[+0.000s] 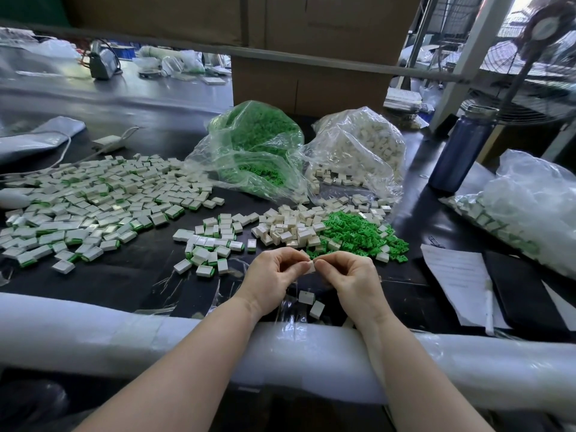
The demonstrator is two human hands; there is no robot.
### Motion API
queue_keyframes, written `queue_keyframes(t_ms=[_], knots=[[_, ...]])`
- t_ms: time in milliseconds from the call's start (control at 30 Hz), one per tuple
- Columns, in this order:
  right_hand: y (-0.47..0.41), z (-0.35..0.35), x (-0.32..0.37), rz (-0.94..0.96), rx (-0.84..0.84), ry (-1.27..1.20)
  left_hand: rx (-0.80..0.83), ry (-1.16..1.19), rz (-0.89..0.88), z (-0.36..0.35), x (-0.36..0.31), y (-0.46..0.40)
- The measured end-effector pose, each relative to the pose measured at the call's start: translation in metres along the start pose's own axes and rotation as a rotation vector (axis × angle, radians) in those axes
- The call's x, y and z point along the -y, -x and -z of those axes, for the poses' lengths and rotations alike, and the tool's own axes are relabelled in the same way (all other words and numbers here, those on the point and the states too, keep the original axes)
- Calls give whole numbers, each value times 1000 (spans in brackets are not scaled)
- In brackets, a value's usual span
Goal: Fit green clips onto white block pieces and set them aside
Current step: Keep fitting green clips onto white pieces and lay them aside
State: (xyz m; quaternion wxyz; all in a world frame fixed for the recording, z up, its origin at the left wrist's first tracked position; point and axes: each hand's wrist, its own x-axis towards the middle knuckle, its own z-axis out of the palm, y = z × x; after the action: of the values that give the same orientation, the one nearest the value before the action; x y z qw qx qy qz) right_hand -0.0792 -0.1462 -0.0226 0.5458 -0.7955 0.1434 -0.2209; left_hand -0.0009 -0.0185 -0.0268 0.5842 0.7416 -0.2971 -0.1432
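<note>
My left hand (272, 277) and my right hand (349, 275) meet above the near table edge and pinch one small white block piece (309, 267) between their fingertips. Whether a clip is on it is hidden by the fingers. Just beyond the hands lie a loose pile of white block pieces (290, 227) and a heap of green clips (361, 232). Two white pieces (311, 302) lie below the hands. Finished blocks with green clips form a small group (212, 244) to the left and a wide spread (93, 201) at far left.
A plastic bag of green clips (252, 145) and a bag of white pieces (361, 151) stand behind the piles. A blue bottle (461, 151), a bag of finished parts (530, 210), papers (458, 275) and a black folder sit right. White foam padding (156, 341) lines the near edge.
</note>
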Motion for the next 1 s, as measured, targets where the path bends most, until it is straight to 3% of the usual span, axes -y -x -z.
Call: queue_keyframes(t_ms=[667,1000], knots=[[-1,-1,-1,-67,14,52,8,-8,24,0,2,-1],[-2,-1,-2,-78,87,137,25,-202,-5,-2,4,0]])
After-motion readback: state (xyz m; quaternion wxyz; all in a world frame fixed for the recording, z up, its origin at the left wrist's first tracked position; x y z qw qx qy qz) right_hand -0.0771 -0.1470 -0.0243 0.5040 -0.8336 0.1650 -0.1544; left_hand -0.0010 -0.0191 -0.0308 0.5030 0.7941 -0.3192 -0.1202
